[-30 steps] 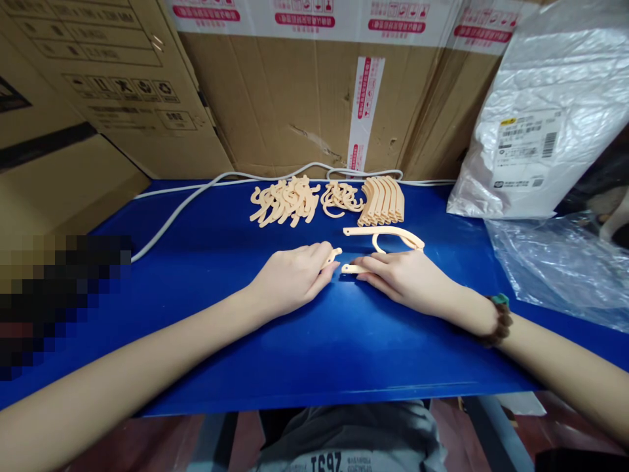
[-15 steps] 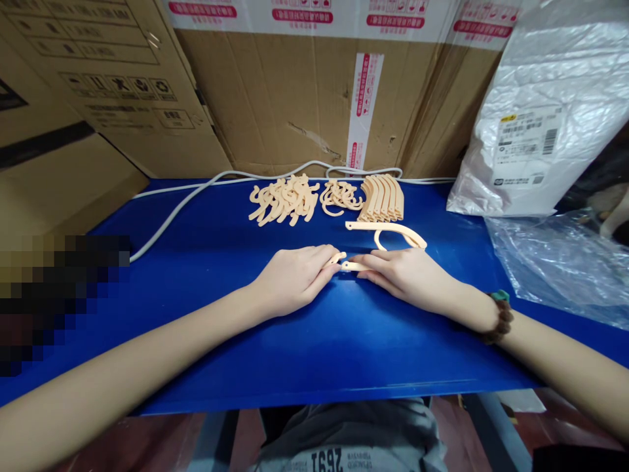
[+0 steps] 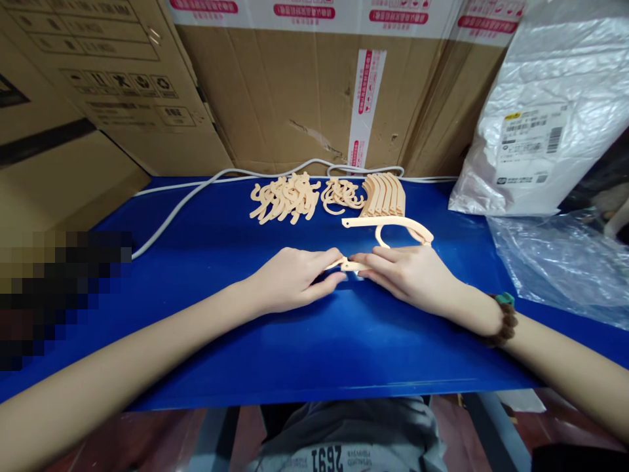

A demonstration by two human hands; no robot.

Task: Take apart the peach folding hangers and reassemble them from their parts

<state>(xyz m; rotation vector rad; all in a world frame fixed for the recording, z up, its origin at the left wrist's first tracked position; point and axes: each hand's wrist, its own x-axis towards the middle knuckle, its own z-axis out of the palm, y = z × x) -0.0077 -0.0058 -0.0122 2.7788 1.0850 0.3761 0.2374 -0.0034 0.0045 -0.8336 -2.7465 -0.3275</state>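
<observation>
In the head view, my left hand (image 3: 295,278) is closed, with thumb and fingers pinching a small cream curved plastic piece (image 3: 335,264). My right hand (image 3: 413,275) grips a cream folding hanger, whose one arm end (image 3: 347,266) with a hole sticks out from the fingers and meets the small piece. The hanger's other arm (image 3: 376,223) slants out beyond the knuckles, and its curved hook (image 3: 379,236) shows below that arm. My fingers hide most of the joint between the two pieces.
At the back of the blue table (image 3: 275,354) lie a heap of small curved pieces (image 3: 287,198), a smaller pile of hooks (image 3: 341,195) and stacked hanger arms (image 3: 386,195). A white cable (image 3: 167,226) runs behind them. Cardboard boxes (image 3: 295,92) and a white parcel bag (image 3: 531,144) stand around.
My left hand has shifted slightly right, bringing the small piece up against the hanger's arm end. The hanger's far arm has tilted a little in my right hand.
</observation>
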